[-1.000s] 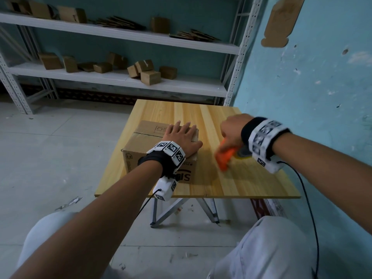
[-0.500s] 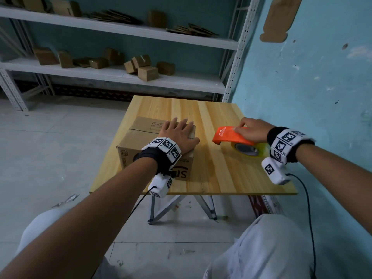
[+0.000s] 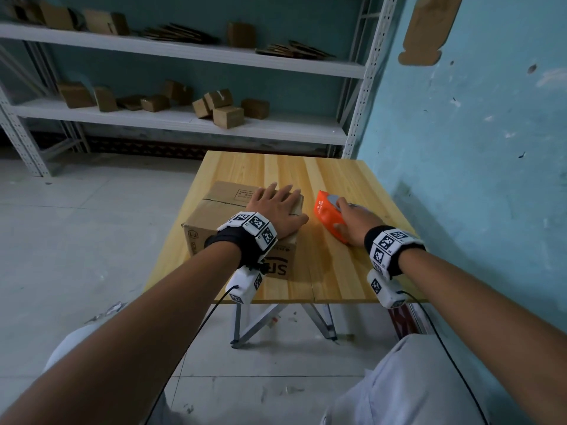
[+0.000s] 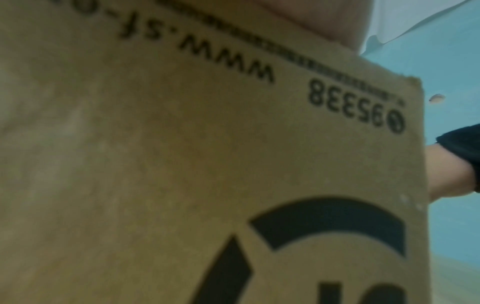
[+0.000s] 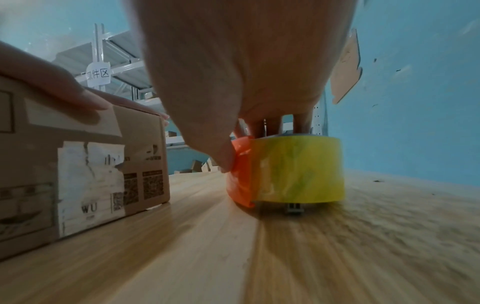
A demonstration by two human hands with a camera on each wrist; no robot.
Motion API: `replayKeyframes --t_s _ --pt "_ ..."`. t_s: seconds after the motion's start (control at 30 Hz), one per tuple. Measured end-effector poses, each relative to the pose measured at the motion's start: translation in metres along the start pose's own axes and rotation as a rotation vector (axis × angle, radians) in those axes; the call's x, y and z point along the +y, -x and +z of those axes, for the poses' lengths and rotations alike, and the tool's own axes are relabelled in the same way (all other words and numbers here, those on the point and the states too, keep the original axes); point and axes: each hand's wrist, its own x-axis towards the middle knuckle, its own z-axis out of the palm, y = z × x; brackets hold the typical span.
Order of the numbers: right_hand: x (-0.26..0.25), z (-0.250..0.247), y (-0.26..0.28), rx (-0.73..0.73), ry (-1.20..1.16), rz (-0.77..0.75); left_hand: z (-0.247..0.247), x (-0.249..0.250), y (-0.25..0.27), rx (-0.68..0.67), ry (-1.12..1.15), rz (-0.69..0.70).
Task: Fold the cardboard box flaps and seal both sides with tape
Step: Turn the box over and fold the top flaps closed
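Both hands down: left (image 3: 277,210) atop box (image 3: 221,214), right (image 3: 352,220) gripping dispenser (image 3: 326,214) beside.

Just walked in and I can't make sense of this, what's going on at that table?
A person is packing a cardboard box on a wooden table. Their left hand lies flat on top, holding the flaps closed. Their right hand rests on an orange tape dispenser beside the box. No tape is going on yet.

The cardboard box (image 4: 207,164) is cut off by the left-wrist picture's edges, its print blurred. Beside the box, the tape dispenser (image 3: 329,217) is half covered by the right hand (image 3: 356,220); whether it is gripped cannot be told.
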Motion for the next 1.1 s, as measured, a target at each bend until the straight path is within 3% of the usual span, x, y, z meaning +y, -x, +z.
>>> replayKeyframes --t_s 0.1,0.2,0.37,0.47,0.6,0.83,1.03,1.1 --pt "-0.001 0.004 0.0 0.193 0.137 0.023 0.0 -0.004 -0.005 -0.023 -0.022 0.047" --pt "-0.01 0.005 0.0 0.355 -0.076 -0.025 -0.004 -0.007 -0.004 -0.049 -0.235 0.206" --pt "-0.031 -0.001 -0.007 0.283 -0.576 -0.218 -0.011 -0.009 -0.004 -0.06 -0.277 0.251" --pt "-0.039 0.003 -0.014 0.241 -0.7 -0.305 -0.011 -0.009 -0.008 -0.021 -0.104 0.23" --pt "-0.041 0.011 -0.022 0.271 -0.773 -0.239 -0.012 -0.01 -0.013 0.034 0.258 0.104" --pt "-0.04 0.011 -0.025 0.395 -0.674 -0.241 -0.007 -0.03 -0.029 0.084 0.29 0.155" --pt "-0.045 0.007 -0.022 0.452 -0.516 -0.203 -0.008 -0.049 -0.027 0.433 0.194 0.097" --pt "-0.047 0.006 -0.019 0.461 -0.497 -0.19 -0.011 -0.054 -0.023 0.464 0.205 0.064"
